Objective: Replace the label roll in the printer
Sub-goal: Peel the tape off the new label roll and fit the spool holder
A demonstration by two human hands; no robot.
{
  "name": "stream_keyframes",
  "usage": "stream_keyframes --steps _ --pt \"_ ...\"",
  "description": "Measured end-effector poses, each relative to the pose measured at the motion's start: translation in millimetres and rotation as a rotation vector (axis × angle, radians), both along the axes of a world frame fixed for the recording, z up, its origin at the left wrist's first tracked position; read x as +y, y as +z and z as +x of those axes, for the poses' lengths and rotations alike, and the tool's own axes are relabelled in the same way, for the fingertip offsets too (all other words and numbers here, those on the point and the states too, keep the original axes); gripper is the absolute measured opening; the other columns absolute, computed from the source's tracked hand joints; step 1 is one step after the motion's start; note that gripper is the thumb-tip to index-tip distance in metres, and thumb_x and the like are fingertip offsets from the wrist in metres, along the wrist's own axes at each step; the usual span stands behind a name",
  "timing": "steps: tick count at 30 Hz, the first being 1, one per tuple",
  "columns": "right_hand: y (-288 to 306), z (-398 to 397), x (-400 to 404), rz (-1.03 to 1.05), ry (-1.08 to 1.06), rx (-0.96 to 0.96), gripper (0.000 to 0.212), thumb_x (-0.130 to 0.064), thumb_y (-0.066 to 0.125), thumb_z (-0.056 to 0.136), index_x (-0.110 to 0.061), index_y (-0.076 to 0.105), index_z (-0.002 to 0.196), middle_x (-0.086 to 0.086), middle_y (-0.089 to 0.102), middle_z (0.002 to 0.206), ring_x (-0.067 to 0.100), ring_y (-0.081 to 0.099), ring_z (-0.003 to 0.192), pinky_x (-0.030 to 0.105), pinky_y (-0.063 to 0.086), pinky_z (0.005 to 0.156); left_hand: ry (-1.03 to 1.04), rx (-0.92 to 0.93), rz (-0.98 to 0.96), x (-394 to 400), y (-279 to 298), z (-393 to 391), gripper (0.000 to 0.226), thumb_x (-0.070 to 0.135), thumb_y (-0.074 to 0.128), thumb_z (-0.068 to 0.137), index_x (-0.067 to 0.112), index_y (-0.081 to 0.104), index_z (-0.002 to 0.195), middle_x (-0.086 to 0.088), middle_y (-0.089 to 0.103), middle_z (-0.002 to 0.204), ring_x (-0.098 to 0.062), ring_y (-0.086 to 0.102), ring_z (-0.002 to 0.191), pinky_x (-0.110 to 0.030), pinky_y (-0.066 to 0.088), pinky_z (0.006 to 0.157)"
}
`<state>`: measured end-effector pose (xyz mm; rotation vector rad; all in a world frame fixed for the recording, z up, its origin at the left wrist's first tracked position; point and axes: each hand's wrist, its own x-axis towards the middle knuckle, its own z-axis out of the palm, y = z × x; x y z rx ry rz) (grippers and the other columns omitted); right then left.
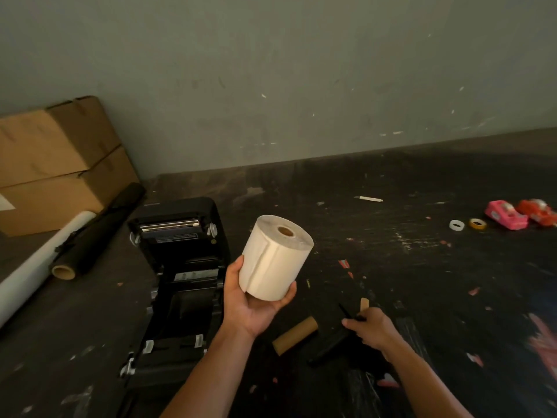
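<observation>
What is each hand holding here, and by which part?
Left hand cups the label roll from below, around its lower curved side. Right hand pinches a thin black part at one end; identity unclear.

On my desk (422, 206) two cardboard boxes (54, 164) are stacked at far left (two film rolls (75, 236) lie beside them); two tape dispensers (518, 214) sit far right.

dark scuffed table (391, 267) bears printer (177, 267); cardboard core (295, 335); boxes (57, 164); tape dispensers (521, 214).

Dim light; grey-green scuffed wall (301, 70) behind dark, paint-flecked worktop (407, 251); stacked cardboard boxes (57, 164) at left.
</observation>
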<state>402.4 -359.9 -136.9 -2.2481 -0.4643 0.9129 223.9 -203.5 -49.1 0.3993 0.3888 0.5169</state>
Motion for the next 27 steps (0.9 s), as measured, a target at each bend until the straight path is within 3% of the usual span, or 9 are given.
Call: stream_keyframes --steps 3,7,10,14,18,22,27 --pt "24 0 0 0.101 -0.001 -0.078 0.015 -0.028 0.073 0.078 -0.017 0.064 0.083 0.006 0.067 0.089 0.020 0.065 0.083 0.035 0.055 0.077 -0.002 0.015 0.010 5 3 0 0.053 0.043 0.084 0.052 0.020 0.076 0.099 -0.023 0.072 0.100 -0.043 0.067 0.095 -0.053 0.053 0.076" --pt "88 2 0 0.294 -0.009 -0.240 0.013 -0.030 0.069 0.082 -0.029 0.058 0.088 -0.004 0.064 0.081 0.008 0.063 0.069 0.020 0.046 0.054 -0.004 0.049 0.011 13 7 -1 0.056 0.041 0.088 0.047 0.019 0.076 0.097 -0.023 0.073 0.100 -0.043 0.066 0.097 -0.054 0.053 0.076" --pt "143 5 -1 0.480 -0.070 -0.406 0.012 -0.031 0.067 0.083 -0.032 0.057 0.087 -0.008 0.062 0.077 0.002 0.062 0.061 0.010 0.040 0.046 -0.004 0.077 0.009 19 11 0 0.064 0.039 0.089 0.046 0.020 0.072 0.106 -0.023 0.072 0.103 -0.044 0.067 0.096 -0.055 0.052 0.077" --pt "199 6 0 0.696 -0.127 -0.556 0.016 -0.035 0.071 0.079 -0.037 0.054 0.082 -0.012 0.061 0.075 0.001 0.057 0.066 0.015 0.037 0.053 -0.008 0.103 -0.015 22 18 3 0.076 0.037 0.089 0.045 0.024 0.064 0.116 -0.026 0.065 0.116 -0.048 0.064 0.098 -0.057 0.051 0.077" --pt "222 13 2 0.739 -0.126 -0.599 0.015 -0.037 0.072 0.077 -0.036 0.057 0.082 -0.013 0.061 0.077 0.003 0.058 0.069 0.019 0.041 0.057 -0.001 0.087 -0.005 24 19 4 0.077 0.038 0.090 0.044 0.024 0.063 0.115 -0.027 0.072 0.098 -0.047 0.066 0.091 -0.056 0.052 0.074" --pt "232 22 8 0.858 -0.227 -0.553 0.034 -0.041 0.077 0.070 -0.022 0.070 0.096 -0.009 0.069 0.079 0.005 0.065 0.074 0.022 0.049 0.068 -0.004 0.075 0.006 25 18 2 0.077 0.038 0.090 0.043 0.023 0.064 0.113 -0.026 0.072 0.097 -0.047 0.067 0.090 -0.054 0.053 0.071" --pt "218 4 26 0.857 -0.130 -0.480 0.037 -0.041 0.075 0.073 -0.023 0.068 0.104 -0.011 0.068 0.081 -0.006 0.062 0.070 0.014 0.042 0.061 -0.021 0.052 0.007 19 14 0 0.071 0.039 0.090 0.045 0.022 0.067 0.110 -0.026 0.071 0.099 -0.046 0.067 0.091 -0.054 0.054 0.071"
